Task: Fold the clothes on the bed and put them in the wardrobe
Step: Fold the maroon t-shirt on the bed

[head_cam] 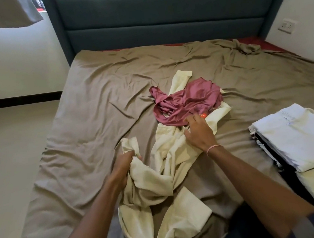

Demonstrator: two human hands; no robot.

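At the bed (92, 116), a person's left hand (125, 162) clenches a bunched edge of the cream garment (175, 150) at centre frame. The right hand (199, 133) rests on it with fingers loosely spread, just below the maroon garment (187, 101) that lies across it. The cream piece runs lengthwise from the bottom edge up toward the headboard (158, 10), narrow end uppermost. Lifting the maroon top clear first, then drawing the cream cloth flat, should give a cleaner fold.

Shiny maroon garment (189, 101); matt cream cloth (168, 157); padded headboard (164, 11)
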